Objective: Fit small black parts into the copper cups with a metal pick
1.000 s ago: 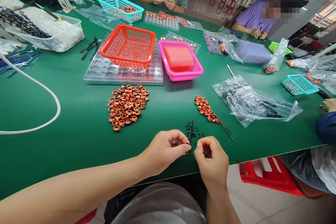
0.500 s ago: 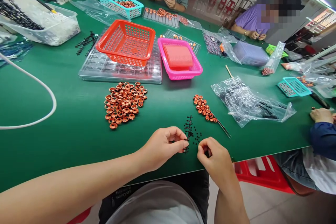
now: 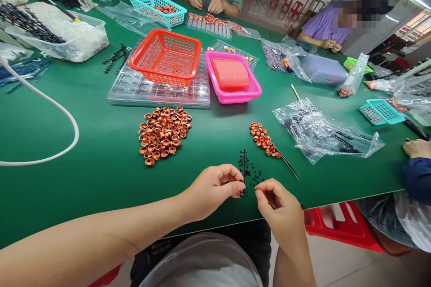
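Note:
Between the thumb and fingers of my left hand (image 3: 220, 190) is a thin black plastic sprue (image 3: 244, 161), upright in the view, with short side branches along its stem. My right hand (image 3: 283, 208) is just right of it, thumb and forefinger drawn together; whatever they may pinch is too small to make out. Tiny loose black pieces (image 3: 256, 176) lie scattered on the green table beside the sprue. Beyond them is a small group of copper-coloured cups (image 3: 260, 136), with metal tweezers (image 3: 288, 167) resting against it. A larger heap of such cups (image 3: 164, 132) lies further left.
A red basket (image 3: 164, 56) stands on stacked clear trays (image 3: 117, 92), next to a pink basket (image 3: 254, 92) holding a red bundle. Right of the tweezers lies a clear bag of black sprues (image 3: 323, 132). A white cable (image 3: 67, 112) loops at left. Co-workers sit across and at right.
The whole view has shifted slightly, moving things a little right. My left hand keeps its grip on the sprue. The right thumb and forefinger stay together beside the loose pieces.

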Demonstrator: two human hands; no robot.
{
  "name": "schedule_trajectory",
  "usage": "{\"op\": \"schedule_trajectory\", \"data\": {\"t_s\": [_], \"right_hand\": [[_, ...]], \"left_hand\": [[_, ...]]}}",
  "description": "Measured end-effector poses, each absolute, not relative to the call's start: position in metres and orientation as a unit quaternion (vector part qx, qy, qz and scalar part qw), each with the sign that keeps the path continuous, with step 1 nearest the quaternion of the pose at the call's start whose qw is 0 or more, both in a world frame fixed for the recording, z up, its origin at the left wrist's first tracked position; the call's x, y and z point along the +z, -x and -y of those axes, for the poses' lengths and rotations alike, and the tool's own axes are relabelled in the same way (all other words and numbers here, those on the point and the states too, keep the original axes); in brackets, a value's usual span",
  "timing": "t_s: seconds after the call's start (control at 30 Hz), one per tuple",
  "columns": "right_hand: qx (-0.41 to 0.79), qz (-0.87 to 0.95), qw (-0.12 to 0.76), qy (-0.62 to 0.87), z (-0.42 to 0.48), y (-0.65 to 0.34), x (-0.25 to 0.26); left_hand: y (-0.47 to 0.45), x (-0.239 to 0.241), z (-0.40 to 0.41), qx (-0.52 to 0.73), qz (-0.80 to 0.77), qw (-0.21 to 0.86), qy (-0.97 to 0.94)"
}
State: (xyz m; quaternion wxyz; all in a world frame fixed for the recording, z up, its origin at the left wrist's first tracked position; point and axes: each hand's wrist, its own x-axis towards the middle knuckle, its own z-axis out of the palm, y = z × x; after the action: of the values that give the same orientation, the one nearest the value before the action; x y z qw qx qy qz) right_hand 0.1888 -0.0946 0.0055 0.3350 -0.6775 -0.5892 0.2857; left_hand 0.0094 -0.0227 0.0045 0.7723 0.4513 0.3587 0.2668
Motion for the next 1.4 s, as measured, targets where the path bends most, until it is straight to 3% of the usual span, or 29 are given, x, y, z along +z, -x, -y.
{"op": "schedule_trajectory", "data": {"t_s": [0.23,0.57,0.67,0.83,0.93,1.23,1.4], "right_hand": [[0.375,0.572,0.354,0.638,0.092,-0.179,0.002],[0.382,0.579,0.344,0.633,0.086,-0.179,0.006],[0.315,0.617,0.339,0.637,0.087,-0.176,0.003],[0.083,0.692,0.338,0.633,0.088,-0.161,-0.008],[0.032,0.695,0.339,0.633,0.088,-0.154,-0.013],[0.085,0.624,0.310,0.712,0.070,-0.183,-0.008],[0.145,0.644,0.247,0.710,0.049,-0.210,-0.002]], "left_hand": [[-0.010,0.002,0.025,0.265,-0.337,0.784,-0.449],[-0.009,0.006,0.025,0.257,-0.340,0.781,-0.457],[-0.010,0.005,0.026,0.260,-0.353,0.768,-0.467],[-0.012,0.005,0.026,0.272,-0.403,0.739,-0.466],[-0.013,0.005,0.026,0.278,-0.414,0.729,-0.469],[-0.010,0.004,0.027,0.284,-0.423,0.690,-0.514],[-0.009,0.003,0.023,0.281,-0.424,0.698,-0.503]]}}
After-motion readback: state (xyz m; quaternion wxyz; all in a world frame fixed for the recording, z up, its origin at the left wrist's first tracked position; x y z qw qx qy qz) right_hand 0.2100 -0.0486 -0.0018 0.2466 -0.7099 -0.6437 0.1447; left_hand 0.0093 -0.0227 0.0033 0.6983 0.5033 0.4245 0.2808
